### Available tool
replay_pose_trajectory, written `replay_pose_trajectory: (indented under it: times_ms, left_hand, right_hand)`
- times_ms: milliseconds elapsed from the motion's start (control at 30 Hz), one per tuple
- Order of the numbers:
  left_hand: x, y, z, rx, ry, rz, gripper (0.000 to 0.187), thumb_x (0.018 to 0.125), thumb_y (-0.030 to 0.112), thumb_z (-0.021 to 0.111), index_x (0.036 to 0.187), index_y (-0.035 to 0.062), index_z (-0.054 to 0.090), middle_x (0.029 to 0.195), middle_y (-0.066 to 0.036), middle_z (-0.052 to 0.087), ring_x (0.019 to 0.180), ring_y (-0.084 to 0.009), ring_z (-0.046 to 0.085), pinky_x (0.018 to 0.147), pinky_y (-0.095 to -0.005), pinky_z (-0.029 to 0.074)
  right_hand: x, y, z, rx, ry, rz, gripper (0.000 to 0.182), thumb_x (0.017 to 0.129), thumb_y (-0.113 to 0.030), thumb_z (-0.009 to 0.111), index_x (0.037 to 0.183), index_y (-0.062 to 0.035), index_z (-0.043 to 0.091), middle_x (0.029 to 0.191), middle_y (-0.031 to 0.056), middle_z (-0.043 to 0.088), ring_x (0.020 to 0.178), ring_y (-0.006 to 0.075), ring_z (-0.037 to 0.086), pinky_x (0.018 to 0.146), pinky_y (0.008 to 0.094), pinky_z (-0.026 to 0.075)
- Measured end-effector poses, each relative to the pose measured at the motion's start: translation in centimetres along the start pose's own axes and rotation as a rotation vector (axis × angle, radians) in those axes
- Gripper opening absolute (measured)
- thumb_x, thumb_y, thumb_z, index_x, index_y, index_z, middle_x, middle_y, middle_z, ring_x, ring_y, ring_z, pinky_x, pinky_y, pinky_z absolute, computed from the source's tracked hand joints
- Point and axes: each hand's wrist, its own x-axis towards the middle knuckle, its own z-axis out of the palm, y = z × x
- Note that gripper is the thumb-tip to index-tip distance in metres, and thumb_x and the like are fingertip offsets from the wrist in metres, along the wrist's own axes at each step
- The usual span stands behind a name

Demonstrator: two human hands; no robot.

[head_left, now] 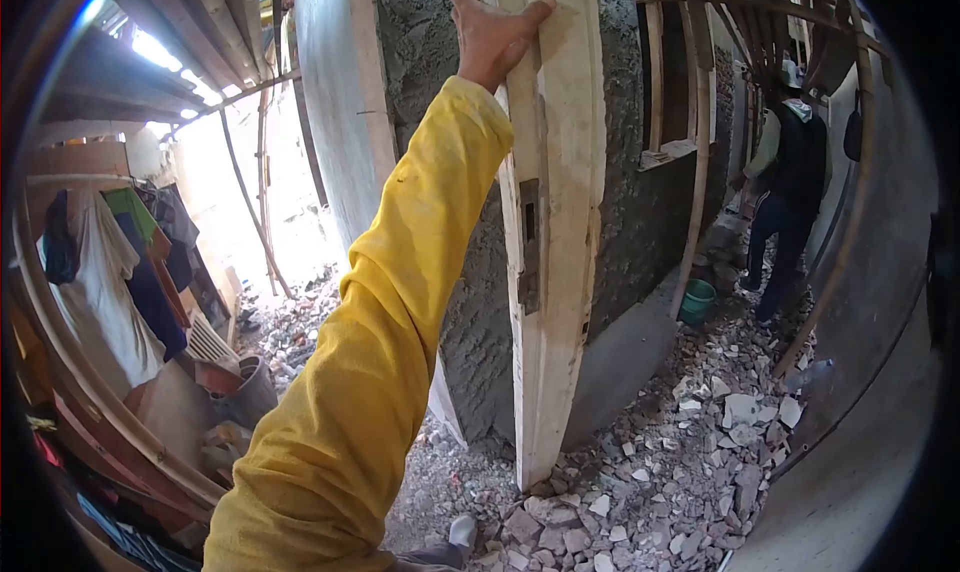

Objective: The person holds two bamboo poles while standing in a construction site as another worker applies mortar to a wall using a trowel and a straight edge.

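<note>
My left hand (497, 34), in a yellow sleeve (350, 362), is raised at the top centre and closed around the left edge of a tall, pale wooden door piece (568, 222). The thumb points right across its face; some fingertips are hidden. A dark metal lock plate (529, 242) is set in its narrow edge. The piece stands upright, its lower end on the rubble, beside a rough grey plastered wall (645, 222). My right hand is out of view.
Broken stone (690, 462) covers the ground. A person (785, 182) in dark clothes stands at the right near a green bucket (697, 299). Clothes (100, 272) hang at the left above a grey tub (252, 387). A bamboo pole (697, 192) leans by the window opening.
</note>
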Motion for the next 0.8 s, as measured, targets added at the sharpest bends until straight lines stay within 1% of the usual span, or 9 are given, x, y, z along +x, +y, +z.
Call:
replay_pose_trajectory:
  times_ms: [100,300,467,567,600,633,700,733,800]
  left_hand:
    - [-0.1,0.6,-0.2,-0.06,-0.047,-0.046,0.082,0.059,0.025,0.075,0.119,-0.0094,0.029,0.113,-0.025,0.042,0.106,-0.0304,0.045,0.091,-0.0329,0.036]
    - [0.1,-0.4,0.1,0.042,-0.029,0.007,0.084,0.059,0.025,0.075,0.12,-0.0095,0.029,0.112,-0.024,0.043,0.105,-0.0295,0.046,0.091,-0.0329,0.037]
    - [0.1,-0.2,0.1,-0.109,-0.05,-0.019,0.083,0.059,0.026,0.076,0.119,-0.0082,0.03,0.111,-0.023,0.046,0.104,-0.0297,0.047,0.091,-0.0338,0.038]
    - [0.2,-0.5,-0.3,0.147,-0.144,-0.103,0.079,0.063,0.03,0.076,0.119,-0.0048,0.032,0.115,-0.021,0.046,0.1,-0.0297,0.049,0.09,-0.035,0.038]
    - [1.1,-4.0,0.3,0.094,-0.231,0.013,0.077,0.07,0.03,0.071,0.123,-0.0049,0.028,0.119,-0.019,0.045,0.106,-0.0292,0.046,0.09,-0.0365,0.038]
    - [3.2,-8.6,-1.4,0.654,-0.265,0.546,0.07,0.069,0.034,0.071,0.117,-0.0062,0.039,0.11,-0.017,0.052,0.101,-0.0257,0.05,0.088,-0.0324,0.039]
    - [2.6,-8.3,1.0,0.529,-0.237,0.519,0.065,0.066,0.035,0.074,0.108,-0.0089,0.05,0.1,-0.015,0.059,0.093,-0.0209,0.055,0.084,-0.0283,0.041]
    - [1.6,-5.2,0.8,-0.088,-0.232,-0.09,0.065,0.064,0.033,0.076,0.105,-0.0103,0.051,0.1,-0.014,0.059,0.09,-0.0196,0.055,0.082,-0.0284,0.042]
    - [2.2,-5.6,0.4,-0.043,-0.18,-0.072,0.078,0.056,0.04,0.079,0.11,-0.0082,0.05,0.099,-0.016,0.059,0.091,-0.0232,0.057,0.084,-0.0313,0.042]
  right_hand:
    - [-0.1,-0.8,0.4,-0.022,-0.008,-0.023,0.108,0.054,-0.08,0.05,0.125,0.0011,0.039,0.113,0.0234,0.051,0.097,0.0378,0.054,0.08,0.0482,0.043]
    - [-1.9,-5.8,-5.9,0.233,-0.154,0.108,0.086,0.065,-0.042,0.071,0.129,0.0,0.031,0.122,0.0226,0.044,0.108,0.0383,0.045,0.091,0.0406,0.038]
    - [-1.9,-5.6,-5.7,0.238,-0.154,0.119,0.09,0.061,-0.041,0.073,0.127,0.0023,0.031,0.117,0.0244,0.047,0.106,0.0379,0.046,0.09,0.0398,0.038]
    - [-0.9,-4.1,-2.4,0.225,-0.128,0.04,0.085,0.064,-0.045,0.068,0.126,0.0007,0.034,0.117,0.0222,0.048,0.107,0.0356,0.047,0.09,0.0388,0.037]
    - [-0.4,-3.0,-0.9,0.202,-0.115,-0.004,0.083,0.065,-0.047,0.066,0.126,0.0002,0.035,0.117,0.0215,0.048,0.107,0.0348,0.047,0.091,0.0385,0.037]
    - [0.5,-1.6,0.9,0.198,-0.102,-0.038,0.082,0.066,-0.048,0.065,0.126,-0.0004,0.036,0.118,0.0207,0.049,0.108,0.034,0.047,0.091,0.0382,0.037]
    - [1.0,0.1,1.6,0.118,-0.09,-0.068,0.079,0.068,-0.051,0.061,0.125,-0.0015,0.039,0.118,0.0193,0.049,0.108,0.0324,0.047,0.092,0.0375,0.036]
    - [0.9,0.1,1.7,0.084,-0.094,-0.073,0.078,0.069,-0.052,0.059,0.125,-0.002,0.04,0.118,0.0185,0.05,0.108,0.0317,0.047,0.092,0.0372,0.036]
    - [0.9,0.2,1.7,0.033,-0.129,-0.066,0.076,0.071,-0.055,0.056,0.124,-0.0031,0.042,0.118,0.017,0.05,0.109,0.0301,0.047,0.092,0.0365,0.035]
